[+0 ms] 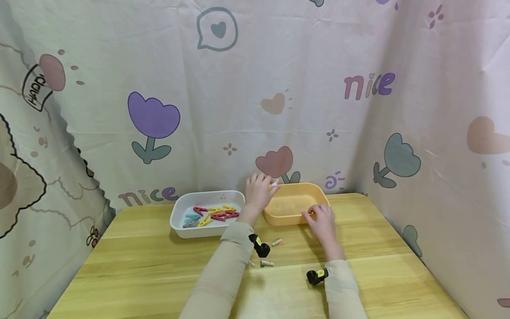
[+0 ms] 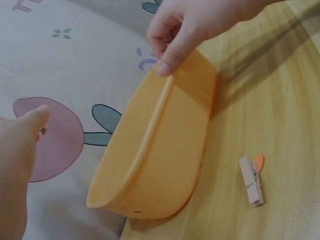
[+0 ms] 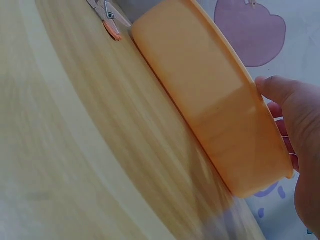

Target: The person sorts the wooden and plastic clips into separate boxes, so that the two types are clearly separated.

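Observation:
My left hand is raised near the back left corner of a yellow-orange plastic bin. Its thumb and fingers pinch a small pinkish-white clothespin, mostly covered by the fingers. My right hand grips the front rim of this bin near its right end, thumb on the outer side and fingers over the edge, as the right wrist view shows. On the table in front of the bin lies a wooden clothespin with an orange piece. Closer to me is another clothespin with a green piece.
A white bin left of the left forearm holds several red, yellow and blue-grey clothespins. One more small clothespin shows partly beside the left wrist's camera. A patterned cloth hangs behind the wooden table.

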